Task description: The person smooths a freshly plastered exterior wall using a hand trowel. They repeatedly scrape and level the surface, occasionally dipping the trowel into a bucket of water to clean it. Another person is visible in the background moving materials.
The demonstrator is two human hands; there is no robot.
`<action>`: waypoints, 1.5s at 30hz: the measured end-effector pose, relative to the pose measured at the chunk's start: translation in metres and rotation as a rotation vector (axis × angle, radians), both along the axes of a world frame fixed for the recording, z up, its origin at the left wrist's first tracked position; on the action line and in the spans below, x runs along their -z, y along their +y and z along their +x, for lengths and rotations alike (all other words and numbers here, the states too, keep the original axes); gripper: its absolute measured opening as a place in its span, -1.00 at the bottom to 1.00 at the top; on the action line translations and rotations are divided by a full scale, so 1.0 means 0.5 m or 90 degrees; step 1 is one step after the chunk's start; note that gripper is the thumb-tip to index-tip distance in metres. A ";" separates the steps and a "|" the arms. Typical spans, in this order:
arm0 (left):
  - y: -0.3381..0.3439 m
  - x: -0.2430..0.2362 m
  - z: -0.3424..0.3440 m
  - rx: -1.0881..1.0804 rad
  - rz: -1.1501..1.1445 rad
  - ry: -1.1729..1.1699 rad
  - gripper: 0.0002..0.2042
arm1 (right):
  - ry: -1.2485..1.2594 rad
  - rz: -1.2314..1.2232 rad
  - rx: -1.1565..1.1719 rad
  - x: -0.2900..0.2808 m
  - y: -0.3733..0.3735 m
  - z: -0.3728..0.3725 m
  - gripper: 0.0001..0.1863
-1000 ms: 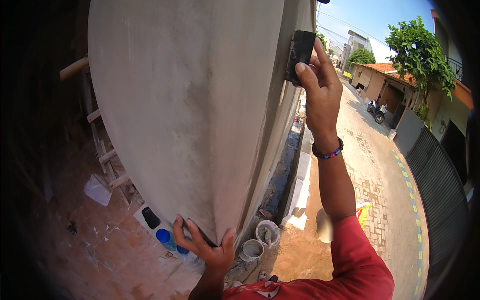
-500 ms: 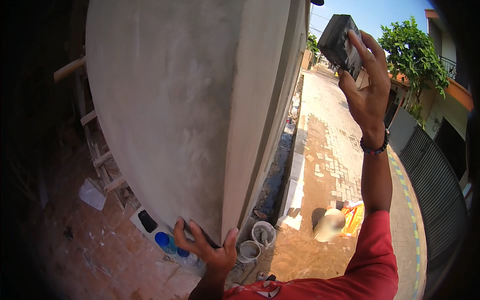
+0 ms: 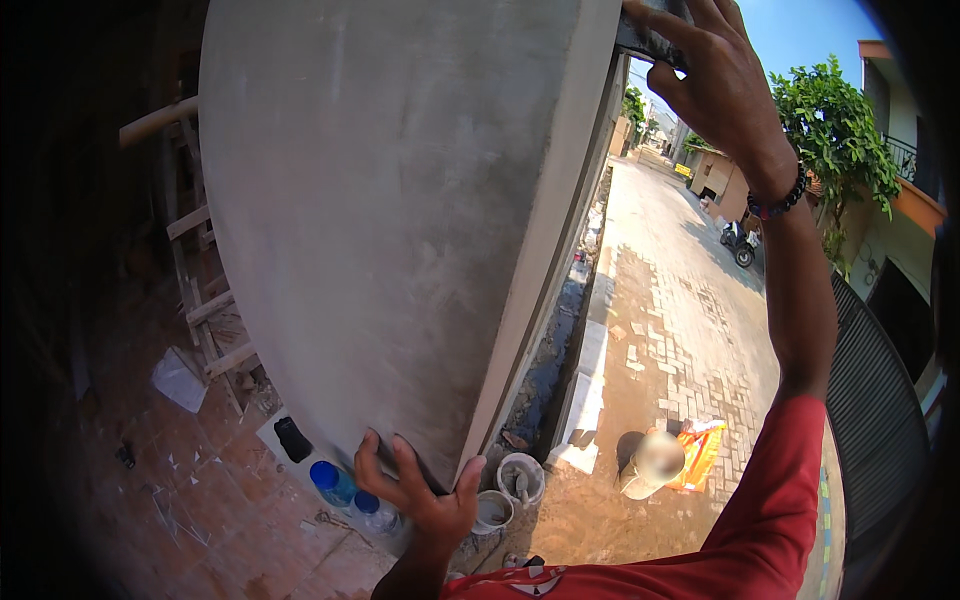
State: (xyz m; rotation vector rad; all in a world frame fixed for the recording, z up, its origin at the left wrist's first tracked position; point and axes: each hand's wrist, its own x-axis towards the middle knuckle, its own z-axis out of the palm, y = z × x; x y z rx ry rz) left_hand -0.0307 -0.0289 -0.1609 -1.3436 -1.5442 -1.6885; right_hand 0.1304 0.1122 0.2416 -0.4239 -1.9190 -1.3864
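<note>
Grey plastering float (image 3: 648, 38), mostly out of frame, gripped in right hand (image 3: 715, 85); left hand (image 3: 425, 495) clutching wall's edge (image 3: 440, 440)

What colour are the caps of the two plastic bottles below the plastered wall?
Blue; the two plastic bottles' caps show best in the head view.

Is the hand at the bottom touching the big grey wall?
Touching. In the head view the left hand has its fingers spread and wrapped over the lower edge of the plastered wall, with no gap showing between them.
</note>
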 end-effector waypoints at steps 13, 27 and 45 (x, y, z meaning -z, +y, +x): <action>0.004 0.003 0.000 -0.011 -0.011 0.010 -0.12 | -0.030 -0.277 -0.081 0.435 -0.016 0.034 -0.21; 0.003 0.007 0.000 -0.001 0.008 -0.012 -0.13 | 0.569 -0.597 -0.554 0.444 0.180 -0.038 -0.36; 0.021 0.011 0.001 -0.015 0.039 -0.072 -0.15 | 0.694 -0.633 -0.631 0.412 0.271 0.006 -0.43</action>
